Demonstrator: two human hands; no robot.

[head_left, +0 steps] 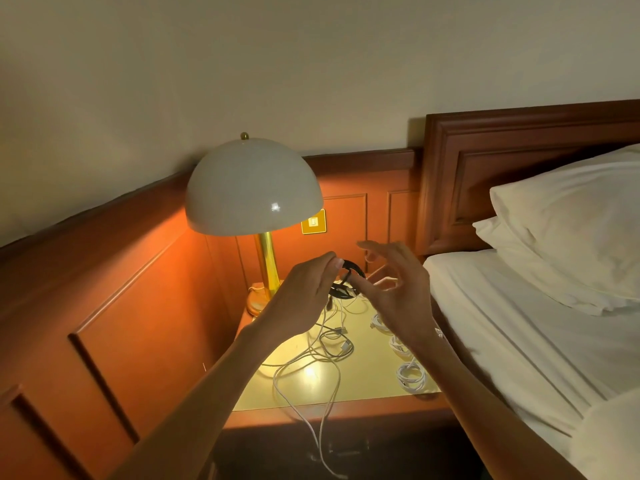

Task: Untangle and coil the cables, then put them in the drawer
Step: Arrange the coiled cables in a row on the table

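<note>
While the L hand (304, 289) pinches the black cable coil (355, 269) at its top, held above the surface (367, 379), the R hand (398, 292) has its fingers fanned out, thumb at the coil's lower edge; can't tell if it grips. Loose white cables (322, 344) lie tangled below, w/ three white coils (410, 375) along the R edge and a lamp (252, 188) behind.

lamp (252, 188) rear-left on nightstand (367, 379) | cables (329, 346) front | bed (519, 341) right
</note>
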